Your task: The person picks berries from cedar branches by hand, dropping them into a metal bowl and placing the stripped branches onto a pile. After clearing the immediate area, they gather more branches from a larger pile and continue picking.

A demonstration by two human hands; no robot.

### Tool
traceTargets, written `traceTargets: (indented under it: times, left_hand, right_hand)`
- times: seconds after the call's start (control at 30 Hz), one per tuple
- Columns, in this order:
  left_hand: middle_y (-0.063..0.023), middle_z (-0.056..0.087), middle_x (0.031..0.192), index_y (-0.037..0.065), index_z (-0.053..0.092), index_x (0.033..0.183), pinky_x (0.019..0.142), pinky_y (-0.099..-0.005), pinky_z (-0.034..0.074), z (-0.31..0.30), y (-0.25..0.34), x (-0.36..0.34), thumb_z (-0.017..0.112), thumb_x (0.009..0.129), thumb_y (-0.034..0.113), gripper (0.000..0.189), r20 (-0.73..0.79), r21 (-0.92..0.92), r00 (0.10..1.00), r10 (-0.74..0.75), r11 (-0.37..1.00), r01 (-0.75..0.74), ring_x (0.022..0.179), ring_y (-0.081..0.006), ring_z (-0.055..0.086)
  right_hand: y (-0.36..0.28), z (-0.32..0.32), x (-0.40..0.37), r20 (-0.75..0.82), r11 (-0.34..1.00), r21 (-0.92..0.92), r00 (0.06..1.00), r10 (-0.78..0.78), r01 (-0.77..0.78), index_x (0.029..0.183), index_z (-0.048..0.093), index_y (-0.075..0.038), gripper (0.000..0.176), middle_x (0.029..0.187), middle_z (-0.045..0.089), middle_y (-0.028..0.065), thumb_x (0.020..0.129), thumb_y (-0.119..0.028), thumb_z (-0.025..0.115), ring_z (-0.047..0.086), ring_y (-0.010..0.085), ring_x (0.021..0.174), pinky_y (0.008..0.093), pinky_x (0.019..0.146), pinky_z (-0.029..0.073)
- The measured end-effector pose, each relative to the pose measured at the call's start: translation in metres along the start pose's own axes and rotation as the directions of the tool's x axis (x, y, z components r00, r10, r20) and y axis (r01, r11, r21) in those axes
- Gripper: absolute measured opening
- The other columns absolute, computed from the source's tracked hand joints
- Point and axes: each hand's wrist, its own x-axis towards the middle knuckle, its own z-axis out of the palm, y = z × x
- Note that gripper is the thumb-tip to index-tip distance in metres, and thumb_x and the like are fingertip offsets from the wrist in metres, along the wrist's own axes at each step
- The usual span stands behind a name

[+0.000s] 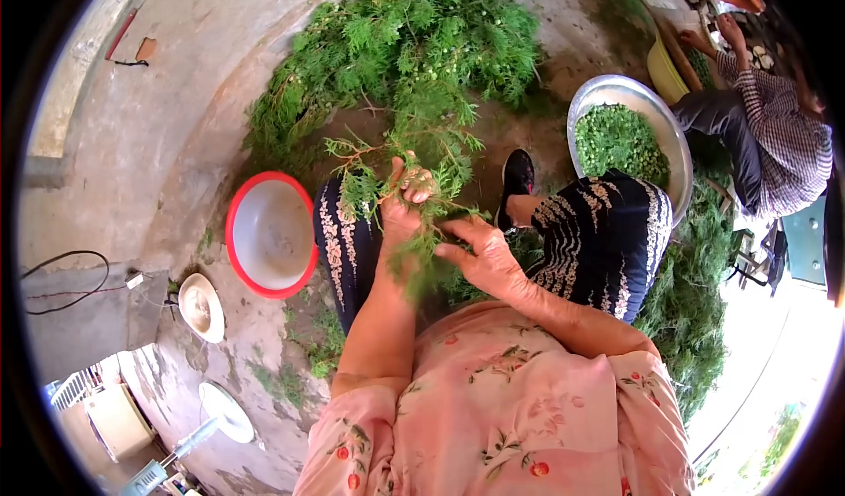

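Over my lap, my left hand is closed around a leafy green conifer branch, its fingers wrapped on the stem. Feathery sprays of the branch stick out above and below that fist. My right hand is just to the right, thumb and fingers pinched at a lower twig; what lies between the fingertips is too small to make out. Past my feet lies a large heap of the same cut branches, with small pale green cones among the leaves. A metal basin by my right knee holds many picked green cones.
A red-rimmed white basin stands by my left knee. Beyond it are a straw hat and a fan. More greenery lies at right. Another person sits at upper right, beside a yellow basin.
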Motion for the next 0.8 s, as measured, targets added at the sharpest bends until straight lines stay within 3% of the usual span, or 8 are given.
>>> traceTargets:
  times: [0.2, 0.3, 0.4, 0.53, 0.57, 0.6, 0.63, 0.8]
  left_hand:
    - [0.0012, 0.039, 0.047, 0.005, 0.053, 0.087, 0.045, -0.0239, 0.036, -0.012, -0.006, -0.001, 0.038, 0.095, 0.031, 0.031, 0.097, 0.072, 0.991, 0.087, 0.993, -0.094, 0.043, -0.0119, 0.040]
    - [0.0029, 0.045, 0.049, 0.007, 0.060, 0.090, 0.045, -0.0262, 0.032, -0.025, -0.005, -0.001, 0.047, 0.090, 0.031, 0.027, 0.009, 0.132, 0.994, 0.106, 0.985, -0.107, 0.040, -0.0113, 0.036]
    - [0.0030, 0.046, 0.049, 0.007, 0.060, 0.089, 0.043, -0.0264, 0.032, -0.015, -0.011, -0.002, 0.050, 0.089, 0.031, 0.026, -0.136, 0.113, 0.976, 0.171, 0.981, -0.156, 0.040, -0.0107, 0.038]
    - [0.0034, 0.046, 0.049, 0.006, 0.059, 0.089, 0.043, -0.0262, 0.032, -0.022, -0.012, 0.002, 0.051, 0.089, 0.029, 0.024, -0.086, 0.060, 0.987, 0.133, 0.990, -0.128, 0.041, -0.0104, 0.038]
    - [0.0035, 0.046, 0.049, 0.006, 0.059, 0.088, 0.043, -0.0262, 0.031, -0.027, -0.011, 0.004, 0.051, 0.089, 0.029, 0.024, -0.024, 0.065, 0.996, 0.085, 0.994, -0.083, 0.040, -0.0104, 0.038]
    - [0.0036, 0.046, 0.049, 0.006, 0.058, 0.088, 0.043, -0.0262, 0.031, -0.032, -0.010, 0.003, 0.051, 0.089, 0.028, 0.023, 0.033, 0.075, 0.999, 0.036, 0.996, -0.038, 0.040, -0.0103, 0.038]
    - [0.0042, 0.045, 0.049, 0.007, 0.059, 0.090, 0.042, -0.0263, 0.031, -0.010, -0.015, -0.003, 0.051, 0.089, 0.028, 0.022, -0.109, 0.126, 0.990, 0.091, 0.989, -0.078, 0.041, -0.0099, 0.038]
    - [0.0045, 0.044, 0.050, 0.005, 0.054, 0.095, 0.043, -0.0253, 0.028, -0.002, -0.021, -0.006, 0.046, 0.092, 0.026, 0.023, -0.122, 0.175, 0.981, 0.152, 0.976, -0.130, 0.041, -0.0086, 0.033]
  right_hand:
    - [-0.004, -0.001, -0.004, 0.133, 0.997, -0.055, 0.989, 0.062, -0.055, 0.079, 0.049, 0.001, 0.008, 0.069, 0.048, 0.0166, 0.079, -0.005, 0.055, 0.051, 0.0322, 0.063, 0.0352, 0.054, 0.040]
    - [0.003, -0.003, -0.011, 0.145, 0.997, -0.059, 0.988, 0.049, -0.041, 0.077, 0.048, 0.001, 0.007, 0.070, 0.046, 0.0153, 0.080, -0.004, 0.051, 0.050, 0.0313, 0.064, 0.0337, 0.054, 0.039]
    - [-0.008, -0.014, -0.022, 0.228, 0.958, -0.233, 0.967, -0.111, 0.165, 0.076, 0.047, 0.001, 0.008, 0.073, 0.044, 0.0148, 0.080, -0.006, 0.049, 0.051, 0.0296, 0.066, 0.0322, 0.054, 0.040]
    - [-0.009, -0.024, -0.036, 0.258, 0.978, 0.088, 0.953, 0.159, -0.187, 0.068, 0.046, 0.000, 0.024, 0.060, 0.045, 0.0073, 0.088, -0.014, 0.044, 0.047, 0.0159, 0.055, 0.0287, 0.052, 0.037]
    - [-0.015, -0.030, -0.036, 0.297, 0.996, -0.001, 0.951, 0.087, -0.091, 0.073, 0.045, -0.002, 0.006, 0.069, 0.043, 0.0136, 0.072, -0.002, 0.051, 0.051, 0.0289, 0.061, 0.0339, 0.051, 0.041]
    - [-0.022, -0.035, -0.035, 0.316, 0.990, 0.053, 0.942, 0.111, -0.134, 0.073, 0.046, -0.001, 0.005, 0.068, 0.043, 0.0134, 0.074, -0.002, 0.050, 0.050, 0.0280, 0.060, 0.0331, 0.051, 0.041]
    - [-0.030, -0.039, -0.034, 0.336, 0.978, 0.104, 0.932, 0.135, -0.179, 0.073, 0.046, -0.001, 0.004, 0.068, 0.043, 0.0133, 0.075, -0.003, 0.049, 0.050, 0.0270, 0.059, 0.0323, 0.052, 0.041]
    - [-0.044, -0.054, -0.033, 0.443, 0.904, 0.179, 0.852, 0.279, -0.389, 0.072, 0.046, 0.001, 0.009, 0.065, 0.042, 0.0124, 0.080, -0.002, 0.046, 0.046, 0.0239, 0.058, 0.0307, 0.053, 0.039]
